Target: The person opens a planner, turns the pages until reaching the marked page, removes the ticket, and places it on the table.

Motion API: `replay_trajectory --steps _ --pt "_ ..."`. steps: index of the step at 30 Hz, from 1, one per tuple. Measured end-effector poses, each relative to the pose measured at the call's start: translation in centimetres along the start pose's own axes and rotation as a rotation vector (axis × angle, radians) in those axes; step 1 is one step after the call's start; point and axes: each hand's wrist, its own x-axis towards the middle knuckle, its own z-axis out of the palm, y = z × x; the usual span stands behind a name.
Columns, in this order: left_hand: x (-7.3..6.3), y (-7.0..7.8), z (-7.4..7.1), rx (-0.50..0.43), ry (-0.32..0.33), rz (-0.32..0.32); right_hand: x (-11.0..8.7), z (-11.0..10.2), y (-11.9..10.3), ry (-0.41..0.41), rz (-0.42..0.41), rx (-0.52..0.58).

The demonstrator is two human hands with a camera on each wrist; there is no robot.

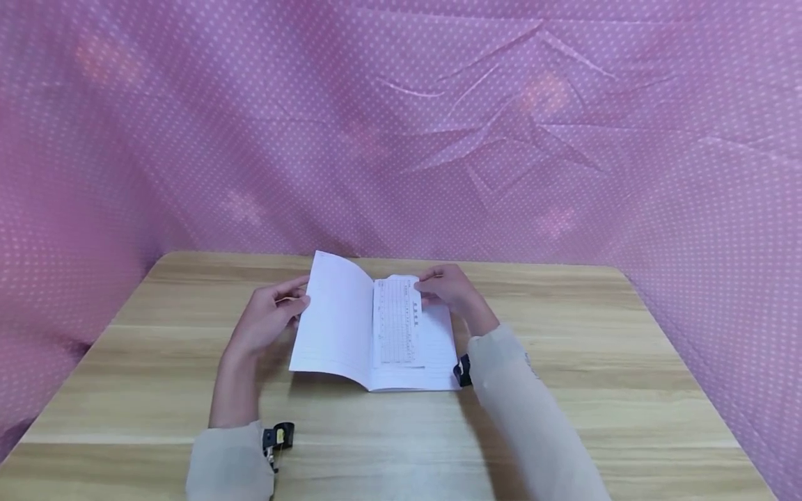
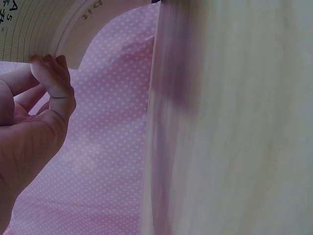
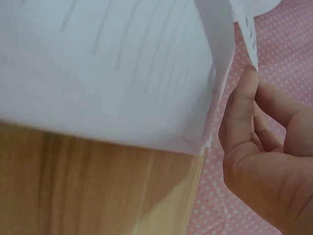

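An open notebook [image 1: 338,320] with lined pages lies in the middle of the table, its left side raised and bowed. My left hand [image 1: 266,316] pinches the outer edge of that raised side; in the left wrist view the cover [image 2: 44,29] shows printed lines and "A5". Over the right-hand page sits a narrow printed slip of paper [image 1: 397,323] with a ruled grid, close to the fold. My right hand [image 1: 454,287] pinches the slip near its upper right corner. In the right wrist view the slip's edge [image 3: 248,36] stands between thumb and fingers, above the lined page [image 3: 122,73].
The wooden table [image 1: 626,390] has rounded far corners. Behind and beside it hangs a pink dotted cloth [image 1: 401,139]. A dark wrist device [image 1: 278,436] is strapped at the left sleeve, and another dark device [image 1: 462,371] at the right sleeve touches or nears the notebook's lower right corner.
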Motion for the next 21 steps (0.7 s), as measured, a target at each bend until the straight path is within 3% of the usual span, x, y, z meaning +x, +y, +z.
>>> replay_trajectory --steps 8,21 --pt "-0.1 0.1 0.1 -0.005 -0.002 -0.011 -0.9 -1.2 -0.4 -0.050 -0.030 0.141" --pt "0.3 0.6 0.6 -0.023 0.000 -0.001 -1.4 -2.5 -0.1 -0.043 -0.055 0.176"
